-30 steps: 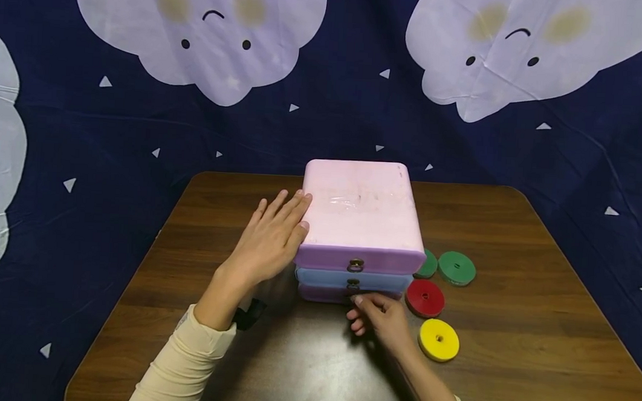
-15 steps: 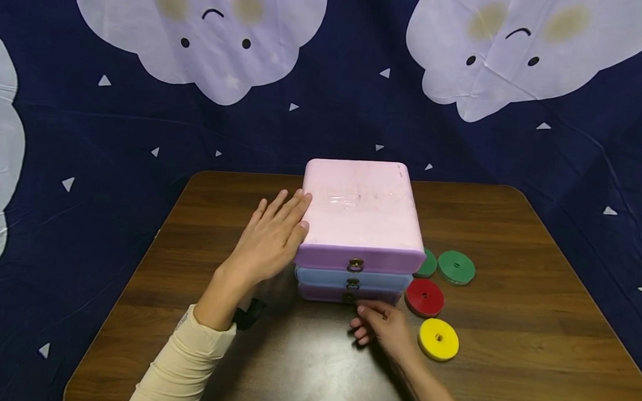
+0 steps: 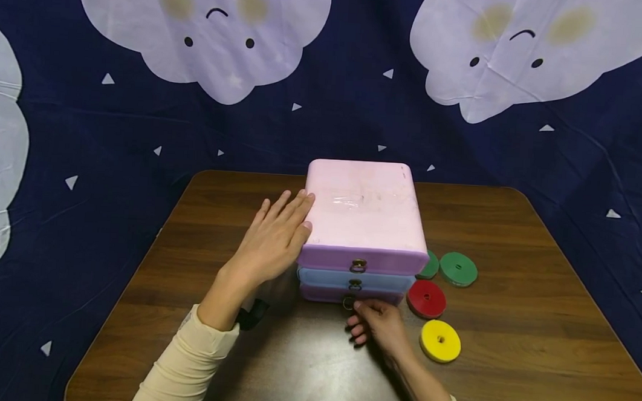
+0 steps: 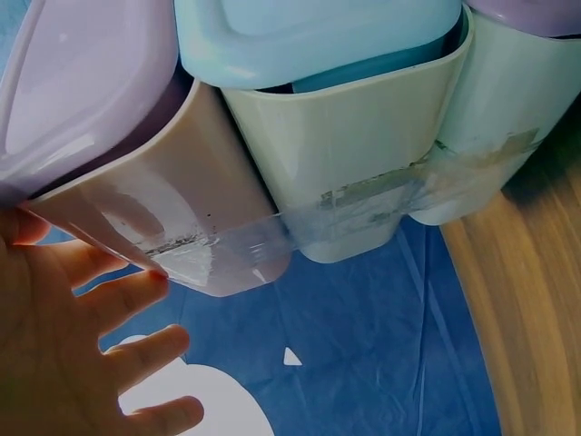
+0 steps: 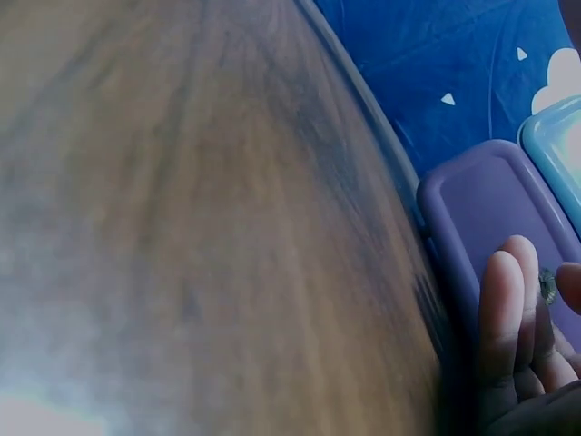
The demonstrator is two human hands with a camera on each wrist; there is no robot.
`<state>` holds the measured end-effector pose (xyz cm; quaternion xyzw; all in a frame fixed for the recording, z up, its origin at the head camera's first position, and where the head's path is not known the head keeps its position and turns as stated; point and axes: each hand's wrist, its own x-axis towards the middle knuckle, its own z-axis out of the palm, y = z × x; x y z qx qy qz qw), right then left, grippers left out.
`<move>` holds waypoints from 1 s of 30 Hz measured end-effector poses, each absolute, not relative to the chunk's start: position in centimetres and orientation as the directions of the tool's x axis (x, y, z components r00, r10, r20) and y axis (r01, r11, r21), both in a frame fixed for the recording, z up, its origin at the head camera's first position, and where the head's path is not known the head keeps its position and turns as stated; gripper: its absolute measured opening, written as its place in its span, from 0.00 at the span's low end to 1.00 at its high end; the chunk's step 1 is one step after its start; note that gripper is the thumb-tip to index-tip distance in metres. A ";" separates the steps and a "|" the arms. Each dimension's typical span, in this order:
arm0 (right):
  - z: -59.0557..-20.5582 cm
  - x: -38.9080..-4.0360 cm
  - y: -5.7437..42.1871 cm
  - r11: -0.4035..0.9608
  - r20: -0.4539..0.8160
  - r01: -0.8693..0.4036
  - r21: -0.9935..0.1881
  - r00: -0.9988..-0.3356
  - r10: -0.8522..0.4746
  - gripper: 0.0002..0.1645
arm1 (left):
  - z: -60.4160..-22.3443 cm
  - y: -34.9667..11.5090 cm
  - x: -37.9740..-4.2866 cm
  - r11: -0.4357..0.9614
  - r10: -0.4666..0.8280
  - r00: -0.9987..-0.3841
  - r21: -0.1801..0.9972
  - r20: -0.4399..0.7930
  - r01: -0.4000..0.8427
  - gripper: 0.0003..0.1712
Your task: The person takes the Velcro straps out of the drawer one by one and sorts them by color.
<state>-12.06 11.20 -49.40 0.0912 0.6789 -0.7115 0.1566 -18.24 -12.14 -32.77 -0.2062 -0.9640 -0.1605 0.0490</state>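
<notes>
A small chest of drawers [image 3: 365, 206] with a pink top stands on the table, its lilac and blue drawers stacked in three levels. My left hand [image 3: 275, 237] lies with spread fingers against its left side; in the left wrist view, fingertips [image 4: 150, 283] touch the peach-coloured casing [image 4: 195, 218]. In front of the bottom lilac drawer [image 3: 324, 294], my right hand [image 3: 382, 328] pinches at the edge of its ring pull [image 3: 347, 303], which is tipped outward. The right wrist view has the fingers beside the pull's mount on the purple drawer front [image 5: 486, 200]. All drawers look closed.
Right of the chest lie green [image 3: 458, 269], red [image 3: 426, 299] and yellow [image 3: 441, 340] flat rolls, with a second green roll [image 3: 431, 265] partly behind the chest. A dark blue cloth with clouds [image 3: 204, 31] hangs behind the wooden table [image 3: 510, 331].
My right fingers shifted slightly right off the bottom pull, then came back to it; the ring now shows tipped outward. My left hand stays against the chest.
</notes>
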 end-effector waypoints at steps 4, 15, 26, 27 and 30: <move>-49.5 -12.3 10.9 -0.008 -0.342 0.347 -0.938 -0.929 -0.141 0.27 | -32.8 -12.1 -18.3 0.866 0.378 -0.911 0.287 0.162 0.410 0.30; -49.4 -12.9 9.9 -0.032 -0.355 0.367 -0.930 -0.916 -0.185 0.27 | -32.9 -12.0 -18.2 0.864 0.378 -0.911 0.291 0.164 0.411 0.30; -49.3 -12.5 9.8 -0.012 -0.359 0.366 -0.931 -0.918 -0.167 0.24 | -32.8 -12.0 -18.2 0.863 0.377 -0.911 0.292 0.167 0.411 0.30; -49.3 -12.4 9.8 -0.009 -0.361 0.367 -0.930 -0.917 -0.168 0.24 | -32.8 -12.0 -18.2 0.863 0.377 -0.911 0.293 0.166 0.411 0.30; -49.2 -12.1 9.8 0.008 -0.370 0.374 -0.927 -0.913 -0.173 0.24 | -32.8 -12.0 -18.2 0.863 0.378 -0.911 0.294 0.163 0.411 0.30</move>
